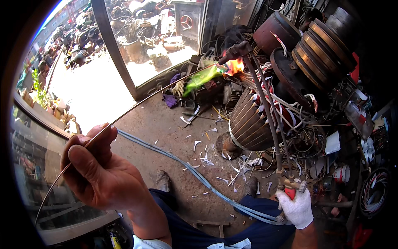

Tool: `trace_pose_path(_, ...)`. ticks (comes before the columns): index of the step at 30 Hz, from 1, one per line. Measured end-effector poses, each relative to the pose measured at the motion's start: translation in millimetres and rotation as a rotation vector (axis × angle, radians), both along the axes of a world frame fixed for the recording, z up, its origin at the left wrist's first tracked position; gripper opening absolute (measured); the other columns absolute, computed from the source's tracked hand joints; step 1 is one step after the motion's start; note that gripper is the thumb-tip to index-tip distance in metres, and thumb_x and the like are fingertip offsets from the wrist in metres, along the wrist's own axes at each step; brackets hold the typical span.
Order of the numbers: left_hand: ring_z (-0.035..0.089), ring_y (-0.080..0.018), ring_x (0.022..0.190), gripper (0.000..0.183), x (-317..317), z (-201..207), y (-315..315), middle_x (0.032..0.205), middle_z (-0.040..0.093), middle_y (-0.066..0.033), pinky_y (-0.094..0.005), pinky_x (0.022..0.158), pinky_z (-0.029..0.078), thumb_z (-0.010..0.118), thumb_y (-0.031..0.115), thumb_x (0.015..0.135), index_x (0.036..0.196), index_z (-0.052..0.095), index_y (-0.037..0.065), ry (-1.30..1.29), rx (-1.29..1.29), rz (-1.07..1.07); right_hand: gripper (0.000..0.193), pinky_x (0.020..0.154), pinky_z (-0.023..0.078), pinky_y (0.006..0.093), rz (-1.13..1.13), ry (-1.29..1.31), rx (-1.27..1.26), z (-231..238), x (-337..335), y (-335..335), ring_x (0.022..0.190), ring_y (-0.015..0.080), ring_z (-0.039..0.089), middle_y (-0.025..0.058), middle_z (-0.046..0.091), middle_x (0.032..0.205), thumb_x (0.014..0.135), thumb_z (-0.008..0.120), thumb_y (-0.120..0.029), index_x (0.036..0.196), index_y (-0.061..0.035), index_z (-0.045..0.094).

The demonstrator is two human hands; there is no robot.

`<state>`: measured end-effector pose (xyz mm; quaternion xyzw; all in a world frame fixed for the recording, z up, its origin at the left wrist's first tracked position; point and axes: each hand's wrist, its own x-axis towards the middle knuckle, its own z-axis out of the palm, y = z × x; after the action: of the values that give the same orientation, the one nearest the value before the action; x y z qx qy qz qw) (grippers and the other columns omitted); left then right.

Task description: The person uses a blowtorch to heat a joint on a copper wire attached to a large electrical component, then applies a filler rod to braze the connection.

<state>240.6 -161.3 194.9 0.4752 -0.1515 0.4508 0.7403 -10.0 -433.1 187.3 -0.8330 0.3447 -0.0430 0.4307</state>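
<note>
My bare left hand [99, 174] is closed, pinching a long thin brazing rod [143, 101] between thumb and fingers. Its far end reaches toward the head of a gas torch. My right hand [298, 209], in a white knit glove, grips the handle of that gas torch [268, 114] by its brass valves. Orange fire [234, 67] burns below the torch head, and a green flame [203, 79] streams to the left. Right under the fire are white and red wire leads on a slotted motor rotor [247, 124]. Flame and torch head hide the rod's tip.
Blue twin hoses [178, 159] run across the floor to the torch. A shaft with copper-coloured rings [317, 52] stands at right. Coiled cable [374, 193] lies far right, purple cloth [169, 100] and scrap near the doorway. White strips litter the floor. Glass panels flank the left.
</note>
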Motion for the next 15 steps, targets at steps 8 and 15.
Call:
trace_pose_path(8, 0.075, -0.0286, 0.081, 0.025, -1.5, 0.3, 2.0, 0.098, 0.073, -0.0192, -0.0340, 0.073, 0.065, 0.056, 0.018, 0.103, 0.118, 0.064, -0.001, -0.033, 0.003, -0.034, 0.024, 0.068, 0.053, 0.0347, -0.004, 0.011, -0.001, 4.2, 3.5, 2.1, 0.066, 0.0211, 0.064, 0.0107, 0.065, 0.073, 0.082, 0.075, -0.015, 0.095, 0.0050, 0.067)
trace_pose_path(15, 0.074, -0.0283, 0.081, 0.027, 1.9, -0.7, 1.3, 0.094, 0.072, -0.0182, -0.0330, 0.069, 0.065, 0.051, 0.020, 0.106, 0.119, 0.062, -0.001, 0.009, 0.027, 0.018, 0.025, 0.070, 0.053, 0.0355, -0.045, 0.003, -0.047, 3.5, 2.1, 3.9, 0.070, 0.0213, 0.065, 0.0117, 0.067, 0.078, 0.082, 0.074, -0.014, 0.097, 0.0049, 0.067)
